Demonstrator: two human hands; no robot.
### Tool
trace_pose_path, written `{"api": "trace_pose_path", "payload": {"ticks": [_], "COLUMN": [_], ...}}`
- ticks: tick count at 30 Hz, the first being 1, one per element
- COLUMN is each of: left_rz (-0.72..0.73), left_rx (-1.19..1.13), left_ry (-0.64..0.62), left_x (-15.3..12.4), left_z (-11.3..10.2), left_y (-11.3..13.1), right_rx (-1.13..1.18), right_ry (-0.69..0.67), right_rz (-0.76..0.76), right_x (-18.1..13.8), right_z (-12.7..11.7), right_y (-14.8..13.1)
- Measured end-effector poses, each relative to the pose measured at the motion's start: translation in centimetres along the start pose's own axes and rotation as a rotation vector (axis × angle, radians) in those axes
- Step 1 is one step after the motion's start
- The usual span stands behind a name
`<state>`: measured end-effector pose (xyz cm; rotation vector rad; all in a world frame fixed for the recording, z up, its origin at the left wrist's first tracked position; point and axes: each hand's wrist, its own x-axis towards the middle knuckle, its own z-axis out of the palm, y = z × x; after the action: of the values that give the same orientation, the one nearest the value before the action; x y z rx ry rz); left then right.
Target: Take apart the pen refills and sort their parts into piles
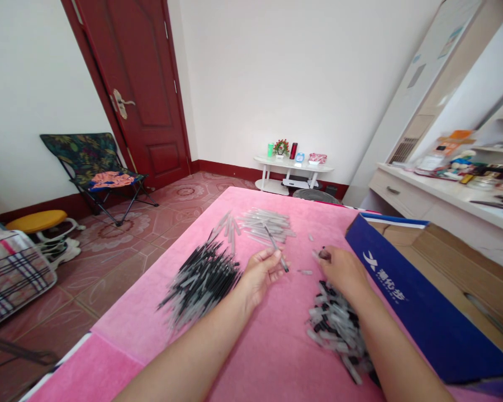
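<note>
My left hand (265,271) is closed around a slim clear pen (274,243), which slants with its dark end toward me. My right hand (342,271) is pinched on a small clear-and-black pen cap (323,254), partly covered by the fingers. Just below that hand lies a heap of clear and black pen caps (333,321). Left of my left forearm is a big pile of black-and-clear pen refills (205,279). Beyond the left hand, clear pen barrels (266,223) lie in a loose pile. A stray clear piece (305,272) rests between my hands.
A pink cloth (272,335) covers the table. An open blue cardboard box (419,296) stands along its right side. Farther right is a white dresser (436,192) with bottles. A folding chair (96,167), a yellow stool (37,219) and a red door (138,84) are at the left.
</note>
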<state>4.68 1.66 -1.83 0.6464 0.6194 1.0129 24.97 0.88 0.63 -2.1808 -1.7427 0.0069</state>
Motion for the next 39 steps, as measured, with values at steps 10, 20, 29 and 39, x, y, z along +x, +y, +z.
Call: {"api": "trace_pose_path", "payload": {"ticks": [10, 20, 29, 39], "left_rz": [0.173, 0.203, 0.237, 0.347], "left_rx": [0.418, 0.519, 0.546, 0.656], "left_ry": [-0.081, -0.091, -0.056, -0.056], "left_x": [-0.3, -0.7, -0.2, 0.1], "left_z": [0.3, 0.8, 0.5, 0.1], "left_y": [0.0, 0.2, -0.2, -0.4], "right_rx": [0.974, 0.967, 0.803, 0.814], "right_ry": [0.150, 0.094, -0.013, -0.196], "right_rz": [-0.079, -0.025, -0.125, -0.244], "right_x": [-0.5, -0.2, -0.5, -0.6], "right_z": [-2.8, -4.0, -4.9, -4.5], "right_y": [-2.0, -0.7, -0.6, -0.7]}}
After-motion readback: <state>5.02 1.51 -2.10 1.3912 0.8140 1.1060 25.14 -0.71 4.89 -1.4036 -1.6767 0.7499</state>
